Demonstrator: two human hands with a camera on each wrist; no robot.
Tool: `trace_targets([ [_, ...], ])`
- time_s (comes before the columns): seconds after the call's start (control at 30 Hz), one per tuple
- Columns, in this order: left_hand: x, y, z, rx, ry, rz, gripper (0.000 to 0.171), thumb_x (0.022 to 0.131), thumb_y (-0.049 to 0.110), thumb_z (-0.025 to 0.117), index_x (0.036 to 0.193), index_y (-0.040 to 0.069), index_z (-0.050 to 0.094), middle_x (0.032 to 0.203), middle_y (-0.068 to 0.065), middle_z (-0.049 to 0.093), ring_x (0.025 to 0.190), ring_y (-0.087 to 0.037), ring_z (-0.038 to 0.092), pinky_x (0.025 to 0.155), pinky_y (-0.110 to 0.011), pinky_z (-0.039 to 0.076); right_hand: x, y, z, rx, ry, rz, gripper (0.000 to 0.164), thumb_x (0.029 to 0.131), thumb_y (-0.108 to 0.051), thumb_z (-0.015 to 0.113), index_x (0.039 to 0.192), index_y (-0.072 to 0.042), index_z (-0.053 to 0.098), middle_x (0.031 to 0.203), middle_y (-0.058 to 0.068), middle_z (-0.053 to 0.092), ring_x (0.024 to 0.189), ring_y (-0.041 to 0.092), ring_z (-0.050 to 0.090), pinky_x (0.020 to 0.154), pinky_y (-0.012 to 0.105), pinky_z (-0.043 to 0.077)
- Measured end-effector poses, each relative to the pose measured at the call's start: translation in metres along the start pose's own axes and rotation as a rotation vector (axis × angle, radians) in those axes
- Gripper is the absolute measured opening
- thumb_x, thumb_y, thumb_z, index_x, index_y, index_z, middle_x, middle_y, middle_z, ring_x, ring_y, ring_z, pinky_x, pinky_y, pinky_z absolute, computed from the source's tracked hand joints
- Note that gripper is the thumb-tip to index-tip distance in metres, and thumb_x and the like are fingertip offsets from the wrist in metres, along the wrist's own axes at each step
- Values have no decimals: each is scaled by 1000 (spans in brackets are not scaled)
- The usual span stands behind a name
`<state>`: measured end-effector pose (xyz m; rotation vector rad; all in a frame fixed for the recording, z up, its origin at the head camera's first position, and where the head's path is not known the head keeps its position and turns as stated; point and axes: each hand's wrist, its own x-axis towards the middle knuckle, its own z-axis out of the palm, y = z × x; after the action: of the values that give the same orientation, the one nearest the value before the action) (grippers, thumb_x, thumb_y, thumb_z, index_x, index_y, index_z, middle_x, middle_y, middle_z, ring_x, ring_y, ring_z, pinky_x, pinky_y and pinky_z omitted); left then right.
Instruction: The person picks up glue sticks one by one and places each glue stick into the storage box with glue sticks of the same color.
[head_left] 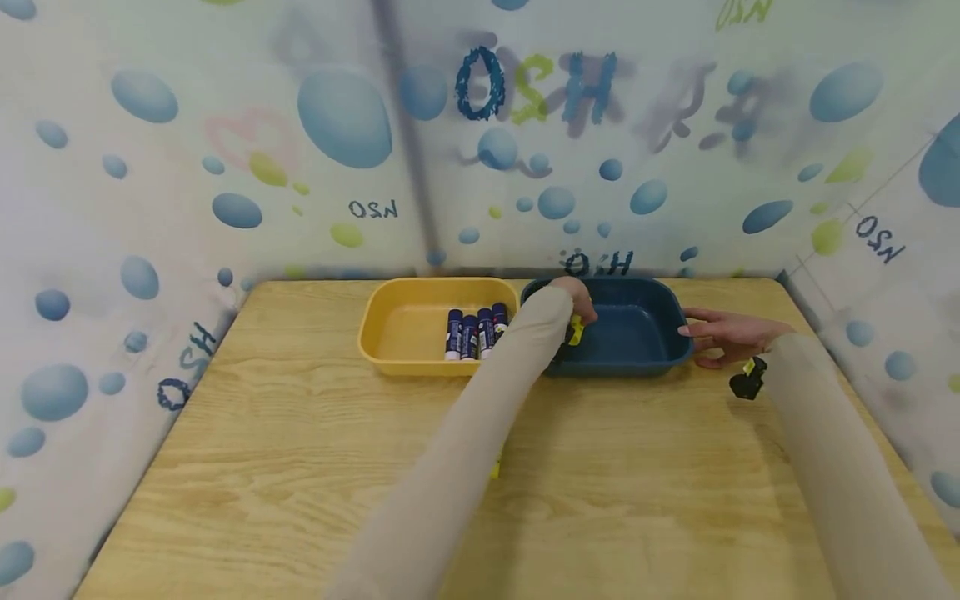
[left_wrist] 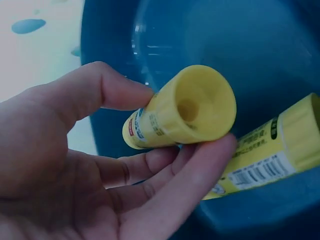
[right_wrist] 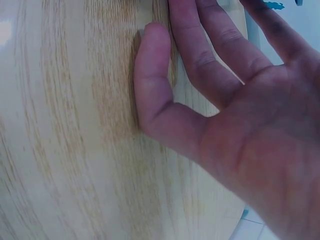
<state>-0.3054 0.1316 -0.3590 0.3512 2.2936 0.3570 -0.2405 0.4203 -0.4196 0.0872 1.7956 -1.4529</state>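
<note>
My left hand (head_left: 576, 298) is inside the left part of the blue tray (head_left: 637, 367). In the left wrist view, its thumb and fingers pinch a yellow glue stick (left_wrist: 155, 117), whose hollow end faces the camera. A second yellow glue stick (left_wrist: 262, 155) lies in the tray beside the fingertips, its barcode visible. My right hand (head_left: 731, 333) is at the tray's right end, fingers extended toward the rim and nothing held. The right wrist view shows its thumb (right_wrist: 152, 75) slightly bent above the wood; the tray is out of that view.
A yellow tray (head_left: 397, 367) adjoins the blue one on the left. Several dark blue glue sticks (head_left: 469, 335) stand side by side at its right, partly covered by my left sleeve. Both trays sit at the back of the wooden table (head_left: 300, 467), against a patterned cloth wall (head_left: 300, 200).
</note>
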Motion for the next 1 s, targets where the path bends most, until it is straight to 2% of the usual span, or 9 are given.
trace_targets([
  [0.17,15,1,4,123,31,2,23,97,24,56,113,14,69,129,0,53,95,-16,45,76,-24,39,2,-2,-1,-15,18,-1,78,103,-27,46,154,-14,-12,123,1,48,106,17,53,87,40,48],
  [0.2,19,2,4,142,24,-5,21,96,24,56,109,14,70,130,0,52,97,-17,44,78,-26,38,2,-3,0,-16,17,0,79,103,-28,47,154,-14,-12,123,1,48,106,17,53,88,41,48],
  [0.27,29,2,2,309,-4,36,19,96,25,52,98,15,68,131,0,49,99,-17,40,80,-30,33,1,-4,0,-10,12,-1,79,103,-27,47,154,-14,-12,123,0,48,106,17,53,88,40,48],
  [0.37,51,2,3,370,-5,26,20,96,31,53,90,19,68,124,4,53,96,-15,44,82,-31,35,1,-4,1,7,5,2,79,103,-27,47,154,-14,-12,120,-2,51,106,16,54,89,40,47],
  [0.53,28,5,7,263,65,-54,27,92,32,65,118,24,69,129,8,55,110,-14,53,92,-31,46,0,-2,0,18,-9,6,79,103,-27,45,153,-14,-15,124,-3,46,108,14,53,91,40,46],
  [0.6,-9,11,3,209,65,-92,35,93,26,65,127,22,63,135,7,52,119,-15,50,95,-29,45,0,-2,0,17,-10,3,79,103,-27,45,153,-14,-15,129,-1,42,108,14,53,92,40,46],
  [0.73,-25,4,-2,181,62,-31,30,93,23,64,123,17,66,132,3,55,116,-15,51,93,-26,46,0,-2,1,25,1,5,79,103,-27,46,153,-15,-15,132,1,38,109,14,52,91,40,46],
  [0.83,1,-7,-3,245,59,20,24,93,27,65,114,17,71,126,3,58,107,-15,54,89,-27,46,0,-1,1,24,10,7,80,103,-27,47,154,-15,-14,128,0,43,108,15,52,91,40,47],
  [1.0,79,-27,-4,367,61,54,22,89,36,66,102,20,74,119,4,60,96,-16,54,82,-32,48,0,1,1,26,8,-3,81,102,-28,48,154,-13,-13,123,-2,48,108,16,52,90,40,47],
])
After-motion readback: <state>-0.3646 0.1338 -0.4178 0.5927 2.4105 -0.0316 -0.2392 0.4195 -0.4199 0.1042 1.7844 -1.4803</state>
